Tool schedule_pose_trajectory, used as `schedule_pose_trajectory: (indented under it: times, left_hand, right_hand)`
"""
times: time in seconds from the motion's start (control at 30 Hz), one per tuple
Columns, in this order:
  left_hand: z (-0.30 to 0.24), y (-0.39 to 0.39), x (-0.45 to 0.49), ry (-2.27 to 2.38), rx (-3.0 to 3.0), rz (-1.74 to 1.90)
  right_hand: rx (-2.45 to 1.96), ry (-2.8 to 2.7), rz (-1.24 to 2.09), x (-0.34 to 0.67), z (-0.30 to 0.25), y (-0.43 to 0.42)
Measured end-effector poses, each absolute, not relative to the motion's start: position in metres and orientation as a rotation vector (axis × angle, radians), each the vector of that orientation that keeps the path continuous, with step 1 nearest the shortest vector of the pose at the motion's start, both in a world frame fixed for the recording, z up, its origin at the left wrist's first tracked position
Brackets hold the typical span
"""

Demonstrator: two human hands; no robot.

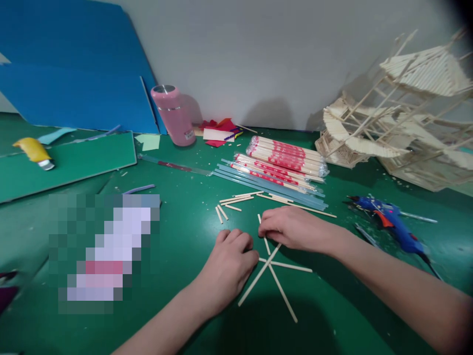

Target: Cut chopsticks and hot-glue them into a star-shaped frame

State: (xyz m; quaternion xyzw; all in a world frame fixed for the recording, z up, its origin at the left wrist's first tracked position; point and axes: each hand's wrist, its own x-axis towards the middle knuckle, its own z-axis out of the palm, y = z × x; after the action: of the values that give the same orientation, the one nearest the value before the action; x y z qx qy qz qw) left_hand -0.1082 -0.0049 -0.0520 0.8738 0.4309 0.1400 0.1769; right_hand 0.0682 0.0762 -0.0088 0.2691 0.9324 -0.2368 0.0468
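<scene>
Several thin wooden sticks (284,292) lie on the table in a star shape, crossing near one middle point. My left hand (234,254) rests left of the crossing, fingers curled and closed on the left end of a near-level stick (293,266). From the far side, my right hand (290,228) has its fingers closed on the upper stick (266,245), whose tip shows beyond the fingers. Another stick (253,286) slants from the lower left up toward the right hand. My fingers partly hide the upper and left stick ends.
Short cut sticks (236,199) lie beyond my hands, before translucent glue sticks (273,185) and wrapped stick bundles (286,155). A blue glue gun (391,219) and stick-built model (402,113) are right; a pink bottle (175,118), yellow cutter (33,152) and blurred-out object (111,246) left.
</scene>
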Motion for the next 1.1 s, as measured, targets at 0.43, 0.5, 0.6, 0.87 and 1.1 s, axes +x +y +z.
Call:
schedule_pose_trajectory:
  times: [0.43,0.5,0.6,0.87,1.1]
  left_hand:
    - [-0.0512,-0.0045,-0.1085,1.210,2.474,0.403]
    - [-0.0512,-0.0046,-0.1085,1.207,2.471,0.397]
    - [-0.0509,-0.0047,-0.1089,1.211,2.470,0.381]
    - [-0.0497,-0.0047,-0.1085,1.211,2.465,0.352]
    - [-0.0502,-0.0038,-0.1081,1.207,2.471,0.362]
  right_hand:
    - [0.793,2.831,-0.703,0.0658,-0.0085,0.0732]
    - [0.786,2.831,-0.677,0.0662,-0.0078,0.0737]
    - [0.778,2.833,-0.643,0.0667,-0.0076,0.0735]
    - [0.776,2.831,-0.641,0.0685,-0.0090,0.0716]
    - [0.791,2.832,-0.611,0.0682,-0.0091,0.0705]
